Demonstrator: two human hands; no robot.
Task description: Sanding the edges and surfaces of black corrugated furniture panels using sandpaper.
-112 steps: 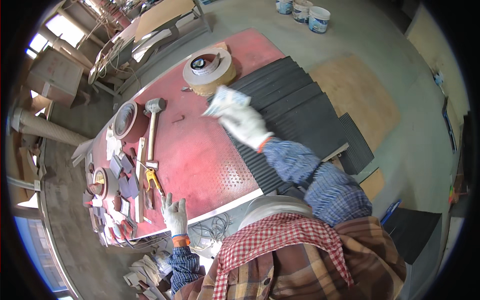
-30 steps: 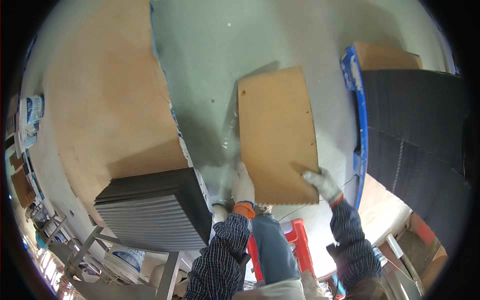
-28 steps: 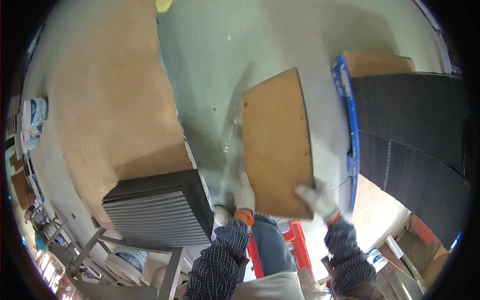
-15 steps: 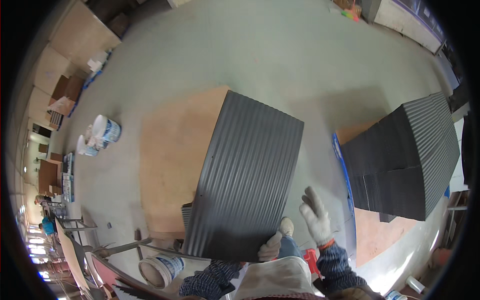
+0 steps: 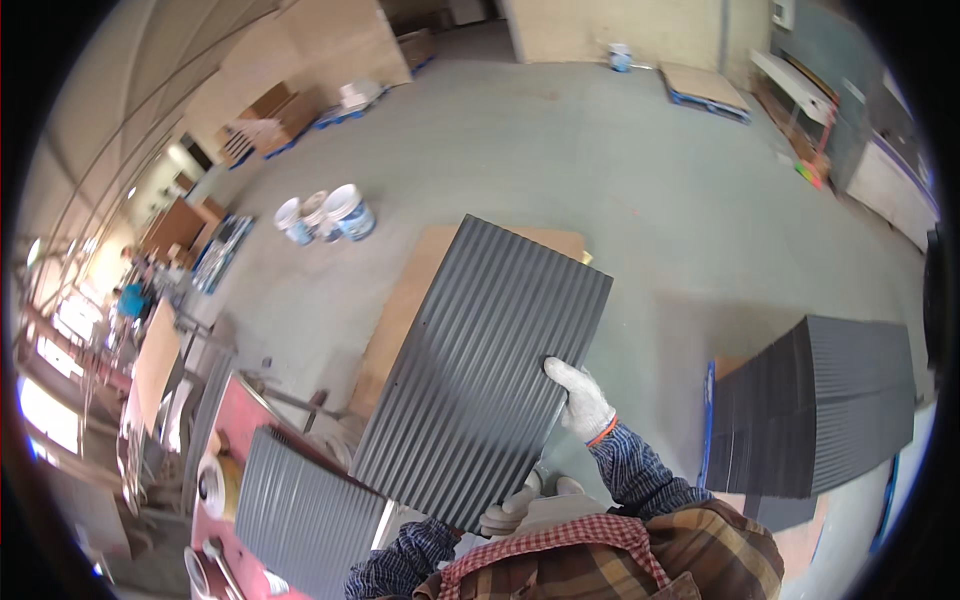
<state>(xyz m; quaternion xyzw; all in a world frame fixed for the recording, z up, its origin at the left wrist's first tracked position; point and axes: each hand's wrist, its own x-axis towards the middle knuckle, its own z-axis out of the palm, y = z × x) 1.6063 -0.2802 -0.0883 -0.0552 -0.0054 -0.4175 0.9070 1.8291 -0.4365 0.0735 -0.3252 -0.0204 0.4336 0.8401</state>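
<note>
A dark grey corrugated sheet (image 5: 490, 350) is held up in front of me, tilted. My right hand (image 5: 583, 397), in a white knitted glove with an orange cuff, grips its right edge, thumb on top and fingers hidden beneath. At the near edge, my left hand (image 5: 510, 510), also gloved, is closed round the lower corner. To the left, similar corrugated sheets (image 5: 305, 510) lie on a red-topped table (image 5: 240, 400). A tall stack of dark corrugated sheets (image 5: 800, 410) stands on a blue pallet at the right.
A brown board (image 5: 395, 310) lies on the floor beneath the held sheet. Several white buckets (image 5: 348, 212) stand farther left. On the red table are a roll of tape (image 5: 217, 487) and a cup (image 5: 205, 572). A pallet with a flat board (image 5: 705, 88) lies at the back right.
My right hand, open and apart from the sheet before, has taken hold of its right edge. My view has swung up and left, bringing the red table into sight.
</note>
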